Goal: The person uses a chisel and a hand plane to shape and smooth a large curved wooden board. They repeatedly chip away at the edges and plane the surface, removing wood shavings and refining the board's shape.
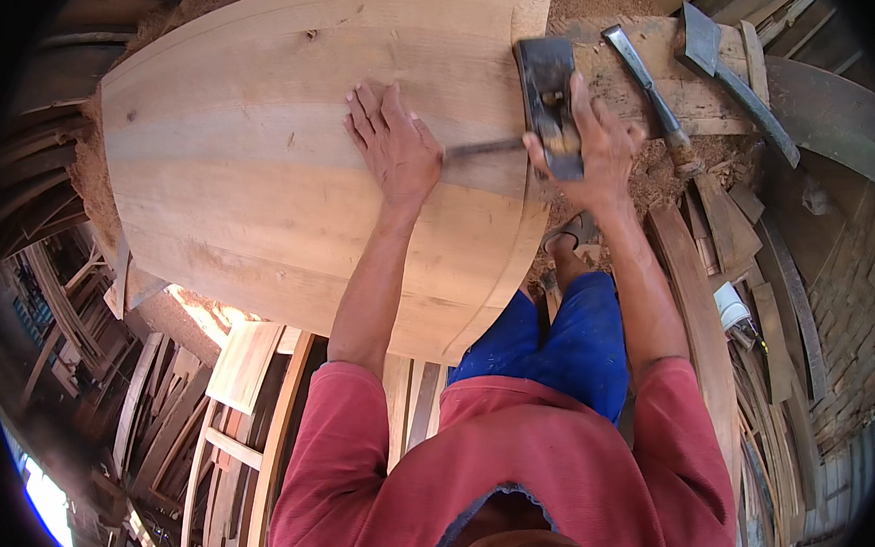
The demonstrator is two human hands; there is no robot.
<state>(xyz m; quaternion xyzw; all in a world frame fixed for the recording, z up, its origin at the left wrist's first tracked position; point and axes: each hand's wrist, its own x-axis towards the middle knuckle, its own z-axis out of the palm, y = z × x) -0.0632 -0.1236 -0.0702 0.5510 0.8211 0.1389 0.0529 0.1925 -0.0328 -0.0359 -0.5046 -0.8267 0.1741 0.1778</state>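
Note:
A broad pale wooden panel (291, 214), made of joined boards with a curved outline, lies in front of me. My left hand (395, 151) rests flat on it, fingers spread, holding nothing. At the panel's right edge my right hand (600, 148) grips a dark hand plane (548, 70), thumb on the near side and fingers along its right side. A dark bar (485, 149), smeared by motion, reaches from the plane toward my left wrist; whether the two are joined I cannot tell. The plane's sole is hidden.
Right of the plane, a chisel (649, 86) with a wooden handle and an axe-like tool (702, 44) lie on a rough plank (611, 54). Sawdust and shavings surround the panel. Stacked boards (706, 310) stand at the right, more timber (169, 408) at the lower left.

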